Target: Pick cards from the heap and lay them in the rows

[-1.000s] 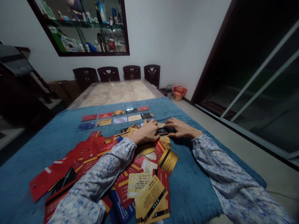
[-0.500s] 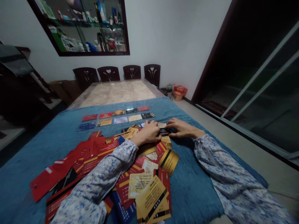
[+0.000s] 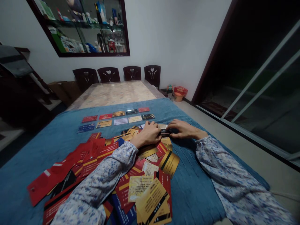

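Note:
At the far right end of a loose card pile, my left hand [image 3: 150, 133] and my right hand [image 3: 181, 128] face each other with fingers curled. Between them are some black cards [image 3: 166, 132], gripped at both ends; how many is hidden. A pale card shows just behind them. Under my left wrist and forearm spreads the mixed pile: red cards [image 3: 92, 148], a curved gold card [image 3: 169, 163], a yellow card [image 3: 152, 200] with black stripes and a blue card [image 3: 124, 209]. My left sleeve covers part of the pile.
Beyond my hands, cards lie in rows on the blue cloth [image 3: 197, 187], among them a red card [image 3: 89, 119], a white card [image 3: 120, 121] and a blue card [image 3: 85, 127]. Past the cloth is the marble-patterned tabletop [image 3: 117, 92], with several dark chairs [image 3: 152, 73] behind.
The black cards between my hands have tilted and show a narrower face. Both hands stay almost in place; the rest of the cards look the same.

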### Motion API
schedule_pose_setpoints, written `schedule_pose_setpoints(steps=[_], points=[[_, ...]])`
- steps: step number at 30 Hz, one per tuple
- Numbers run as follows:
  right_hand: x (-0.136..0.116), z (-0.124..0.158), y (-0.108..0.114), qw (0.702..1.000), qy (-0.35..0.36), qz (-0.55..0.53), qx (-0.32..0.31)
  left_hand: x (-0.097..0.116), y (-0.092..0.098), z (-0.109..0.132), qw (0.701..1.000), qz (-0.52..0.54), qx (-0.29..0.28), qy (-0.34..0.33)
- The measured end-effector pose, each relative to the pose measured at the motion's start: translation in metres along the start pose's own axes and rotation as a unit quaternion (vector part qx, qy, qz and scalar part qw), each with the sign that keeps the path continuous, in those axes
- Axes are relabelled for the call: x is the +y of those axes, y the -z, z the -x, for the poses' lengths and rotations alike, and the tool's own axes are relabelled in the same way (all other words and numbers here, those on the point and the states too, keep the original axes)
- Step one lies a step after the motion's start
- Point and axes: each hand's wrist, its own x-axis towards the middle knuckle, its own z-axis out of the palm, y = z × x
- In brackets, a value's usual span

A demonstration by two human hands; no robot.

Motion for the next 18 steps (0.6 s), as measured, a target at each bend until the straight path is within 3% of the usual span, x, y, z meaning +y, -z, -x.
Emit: schedule_pose_setpoints(steps=[8, 18], points=[[-0.005, 0.002, 0.006, 0.999, 0.004, -0.008, 0.052, -0.007, 0.002, -0.002, 0.999, 0.026, 0.032, 0.018], [0.003, 0.0, -0.008, 0.991, -0.008, -0.032, 0.13, -0.008, 0.005, -0.003, 0.993, 0.075, 0.049, 0.073]])
